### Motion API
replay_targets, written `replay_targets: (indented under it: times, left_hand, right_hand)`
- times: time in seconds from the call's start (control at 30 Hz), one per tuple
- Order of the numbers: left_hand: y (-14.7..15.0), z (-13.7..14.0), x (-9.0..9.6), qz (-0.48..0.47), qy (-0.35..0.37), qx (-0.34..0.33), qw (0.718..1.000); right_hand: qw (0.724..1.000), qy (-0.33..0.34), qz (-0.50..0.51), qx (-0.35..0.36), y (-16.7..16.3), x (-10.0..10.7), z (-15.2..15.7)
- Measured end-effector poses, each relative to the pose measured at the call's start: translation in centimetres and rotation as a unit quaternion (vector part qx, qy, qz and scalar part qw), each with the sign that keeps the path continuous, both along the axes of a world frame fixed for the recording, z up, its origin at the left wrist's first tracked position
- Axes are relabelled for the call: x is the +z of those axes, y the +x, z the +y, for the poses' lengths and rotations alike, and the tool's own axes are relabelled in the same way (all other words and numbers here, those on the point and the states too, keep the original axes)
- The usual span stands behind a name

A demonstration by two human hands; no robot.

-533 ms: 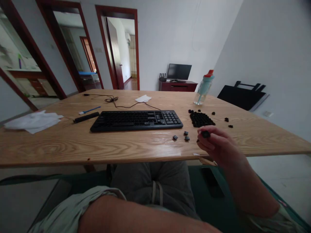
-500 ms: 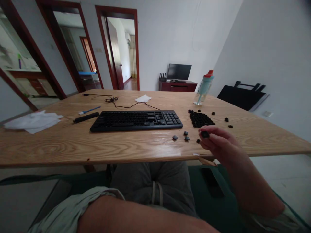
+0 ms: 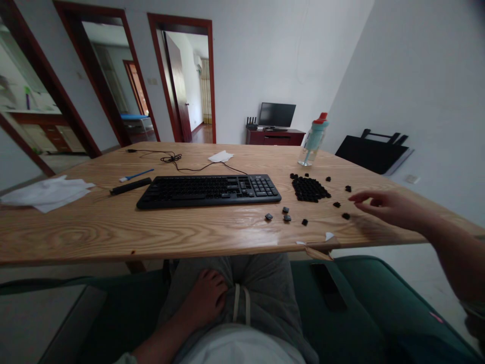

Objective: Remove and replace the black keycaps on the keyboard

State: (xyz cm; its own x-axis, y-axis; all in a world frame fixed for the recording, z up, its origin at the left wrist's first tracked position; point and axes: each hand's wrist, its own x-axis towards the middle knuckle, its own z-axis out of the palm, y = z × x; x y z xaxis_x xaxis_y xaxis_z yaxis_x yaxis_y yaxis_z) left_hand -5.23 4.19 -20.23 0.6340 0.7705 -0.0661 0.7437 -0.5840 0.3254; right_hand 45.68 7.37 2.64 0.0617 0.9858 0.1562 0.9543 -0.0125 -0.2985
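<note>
My right hand point(image 3: 373, 206) is over the right part of the table, its bent fingertips close together among loose black keycaps point(image 3: 336, 205). Whatever lies between those fingertips is too small or hidden to make out. On my left thigh rests my left hand point(image 3: 207, 293), holding nothing, its fingers laid over the grey trousers. A black keyboard point(image 3: 204, 203) with many bare key positions lies in the middle of the table. To its right, keycaps point(image 3: 309, 190) sit packed together in a block. Several single keycaps point(image 3: 287, 218) are scattered in front of the keyboard and around the block.
A water bottle point(image 3: 312, 139) stands behind the keycaps. Left of the keyboard lie a black stick-like object point(image 3: 130, 186), a blue-handled brush point(image 3: 137, 175) and white tissues point(image 3: 49, 193). The keyboard cable point(image 3: 172, 158) coils behind, near another tissue point(image 3: 221, 156). A phone point(image 3: 328, 286) lies on the green seat.
My right hand has moved right, away from the packed keycaps; the keycap it was pinching no longer shows. My left forearm has drawn back, and that hand now lies on my thigh.
</note>
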Motion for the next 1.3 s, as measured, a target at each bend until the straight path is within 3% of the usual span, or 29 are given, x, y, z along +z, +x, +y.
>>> replay_targets:
  times: [0.23, 0.33, 0.4, 0.47, 0.5, 0.57, 0.83, 0.93, 1.03, 1.13, 1.2, 1.3]
  left_hand:
    - [0.2, -0.3, -0.7, -0.023, 0.019, 0.009, 1.0]
    - [0.1, -0.3, -0.9, -0.029, 0.025, 0.011, 0.999]
    - [0.1, -0.3, -1.1, -0.028, 0.03, 0.013, 0.999]
    - [0.1, -0.3, -1.1, -0.023, 0.032, 0.013, 0.999]
    - [0.2, -0.3, -1.1, -0.02, 0.031, 0.013, 0.999]
    - [0.2, -0.3, -1.0, -0.019, 0.029, 0.013, 0.999]
    - [0.2, -0.4, -0.7, -0.021, 0.024, 0.019, 0.999]
    - [0.2, -0.4, -0.7, -0.017, 0.022, 0.017, 0.999]
    - [0.1, -0.4, -0.7, -0.018, 0.021, 0.016, 0.999]
    - [0.1, -0.4, -0.6, -0.02, 0.019, 0.016, 1.0]
    - [0.1, -0.4, -0.6, -0.024, 0.019, 0.016, 0.999]
    - [0.2, -0.4, -0.7, -0.03, 0.024, 0.016, 0.999]
  right_hand:
    - [0.997, -0.065, 0.004, -0.028, -1.9, -0.6, 3.6]
    - [0.992, -0.025, 0.117, -0.03, -4.4, -0.4, 3.2]
    - [0.953, 0.014, 0.302, 0.023, -6.6, -0.1, 2.0]
    - [0.863, 0.027, 0.495, 0.099, -9.1, 0.1, 0.6]
    - [0.823, 0.019, 0.553, 0.129, -10.4, 0.2, 0.0]
    - [0.776, -0.004, 0.607, 0.171, -12.7, 0.3, -0.8]
    - [0.738, -0.04, 0.636, 0.219, -17.0, 1.2, -0.8]
    - [0.767, -0.036, 0.602, 0.217, -17.0, 1.5, -0.7]
    - [0.865, -0.029, 0.465, 0.185, -15.7, 1.8, -0.2]
    - [0.962, 0.007, 0.236, 0.135, -13.4, 1.7, 0.5]
    - [0.988, 0.014, 0.109, 0.112, -11.8, 1.1, 0.9]
    - [0.994, -0.041, 0.026, 0.103, -9.8, 0.0, 0.9]
